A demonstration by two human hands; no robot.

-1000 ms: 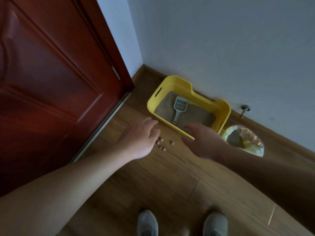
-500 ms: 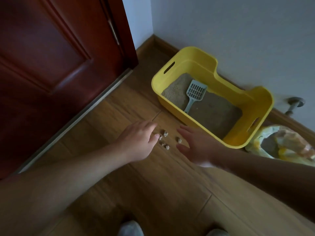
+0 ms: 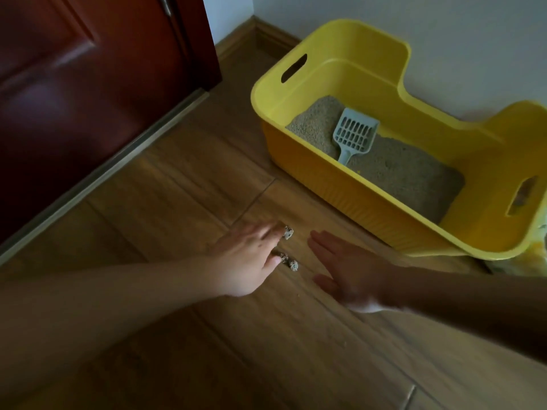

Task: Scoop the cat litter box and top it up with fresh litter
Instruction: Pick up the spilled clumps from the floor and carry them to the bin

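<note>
On the wooden floor [image 3: 177,179] just in front of the yellow litter box [image 3: 340,199], we hold both hands low beside a few small litter clumps [image 3: 293,265]. The left hand [image 3: 245,258] has loosely extended fingers with tips at the clumps, and the right hand [image 3: 349,270] is flat with straight fingers together; neither grips anything. We judge the task to be at an early stage: the grey scoop [image 3: 353,134] lies unheld on the litter [image 3: 399,173] inside the box, the spilled clumps are not yet gathered, and scooping and topping up both remain.
</note>
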